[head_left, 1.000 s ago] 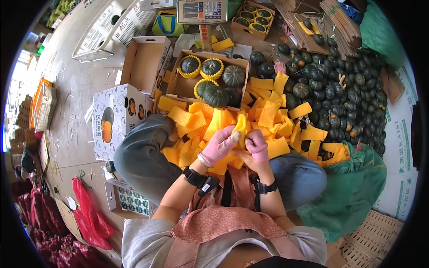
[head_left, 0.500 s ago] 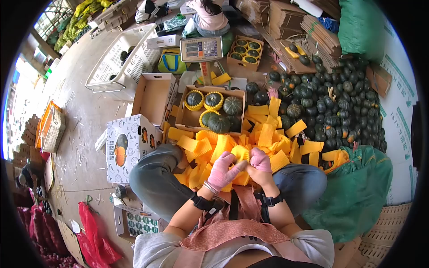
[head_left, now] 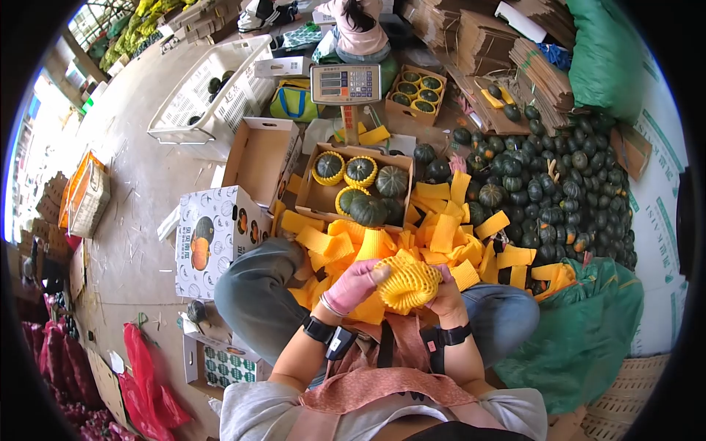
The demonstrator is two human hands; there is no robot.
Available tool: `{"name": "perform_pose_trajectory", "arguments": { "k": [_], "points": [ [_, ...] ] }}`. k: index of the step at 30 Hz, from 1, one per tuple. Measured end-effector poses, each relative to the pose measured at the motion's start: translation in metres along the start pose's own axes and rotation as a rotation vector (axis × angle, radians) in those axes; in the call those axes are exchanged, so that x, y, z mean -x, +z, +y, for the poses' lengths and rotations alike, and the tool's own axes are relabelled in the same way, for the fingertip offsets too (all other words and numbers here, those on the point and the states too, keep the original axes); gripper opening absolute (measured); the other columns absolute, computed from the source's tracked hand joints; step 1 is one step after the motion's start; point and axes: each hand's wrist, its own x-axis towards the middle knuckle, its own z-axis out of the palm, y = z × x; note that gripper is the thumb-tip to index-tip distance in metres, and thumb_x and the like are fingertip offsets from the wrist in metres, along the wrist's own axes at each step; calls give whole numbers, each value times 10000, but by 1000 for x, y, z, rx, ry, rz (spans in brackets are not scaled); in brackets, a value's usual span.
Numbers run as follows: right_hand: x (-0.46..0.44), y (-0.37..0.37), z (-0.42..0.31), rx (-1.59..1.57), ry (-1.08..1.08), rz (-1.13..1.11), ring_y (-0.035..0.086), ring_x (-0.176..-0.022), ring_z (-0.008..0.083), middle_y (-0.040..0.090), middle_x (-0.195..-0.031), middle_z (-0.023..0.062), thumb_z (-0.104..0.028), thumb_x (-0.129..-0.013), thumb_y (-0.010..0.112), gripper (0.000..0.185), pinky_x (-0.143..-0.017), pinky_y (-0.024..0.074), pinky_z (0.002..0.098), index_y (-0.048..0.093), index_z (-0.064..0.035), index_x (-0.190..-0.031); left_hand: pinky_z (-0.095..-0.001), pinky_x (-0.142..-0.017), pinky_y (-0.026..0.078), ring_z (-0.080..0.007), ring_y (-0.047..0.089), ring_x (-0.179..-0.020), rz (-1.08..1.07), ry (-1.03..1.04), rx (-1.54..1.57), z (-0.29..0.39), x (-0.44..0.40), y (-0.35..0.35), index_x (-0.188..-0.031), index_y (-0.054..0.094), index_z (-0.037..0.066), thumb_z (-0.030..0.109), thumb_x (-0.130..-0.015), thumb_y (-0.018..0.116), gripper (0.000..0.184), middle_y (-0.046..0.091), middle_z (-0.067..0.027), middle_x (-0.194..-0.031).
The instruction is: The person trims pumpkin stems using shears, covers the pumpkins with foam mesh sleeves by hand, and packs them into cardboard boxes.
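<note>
Both my hands, in pink gloves, hold a yellow foam net point(head_left: 409, 282) above my lap, stretched into a rounded cup shape. My left hand point(head_left: 351, 288) grips its left side, and my right hand point(head_left: 446, 292) has its right edge. Whether anything is inside the net cannot be seen. Flat yellow foam nets point(head_left: 443, 234) lie heaped beyond my hands. Behind them stands an open cardboard box point(head_left: 315, 200) with several dark green pumpkins point(head_left: 392, 181), some of them wrapped in yellow nets.
A digital scale point(head_left: 346, 84) stands behind the box. Many loose pumpkins point(head_left: 566, 191) are piled at the right, near a green sack point(head_left: 573, 338). A printed carton point(head_left: 202, 242) is at the left, a white crate point(head_left: 213, 103) farther back. Another person point(head_left: 360, 33) sits at the top.
The yellow net, narrow and bunched between my hands before, is now spread wide into a cup. My hands have moved apart. The camera view has shifted.
</note>
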Motion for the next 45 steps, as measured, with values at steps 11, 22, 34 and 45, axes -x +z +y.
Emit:
{"name": "perform_pose_trajectory", "arguments": {
  "k": [11, 22, 34, 45],
  "points": [
    [-9, 31, 28, 498, -505, -125, 552, -871, 168, 568, -911, 44, 100, -691, 670, 267, -813, 449, 269, 510, -93, -785, -299, -774, 458, -222, 579, -855, 279, 675, -1111, -20, -11, 9, -869, 642, 17, 112, -741, 749, 192, 570, -85, -842],
    [17, -4, 29, 186, 333, -288, 600, -920, 167, 622, -1027, 68, -54, -825, 611, 285, -835, 469, 280, 569, -14, -1103, -307, -821, 466, -154, 578, -853, 83, -222, 215, 20, 0, -45, -1007, 585, 24, 337, -896, 574, 332, 606, -58, -900],
    [-199, 12, -5, 984, -73, 521, 400, -468, 82, 433, -676, -54, -310, -922, 539, 194, -329, 334, 211, 484, -159, -813, -248, -581, 406, -86, 440, -641, 406, 164, -1355, 33, -151, -169, -860, 561, 3, 209, -909, 585, 213, 503, 11, -709],
    [-291, -6, 20, 1356, -824, 59, 521, -652, 326, 555, -743, 146, -78, -863, 617, 202, -592, 425, 327, 487, -20, -720, -213, -881, 409, -80, 490, -1022, 539, 138, -514, 10, -143, -252, -1261, 448, 4, 178, -915, 588, 411, 540, -13, -1132]
  ]
}}
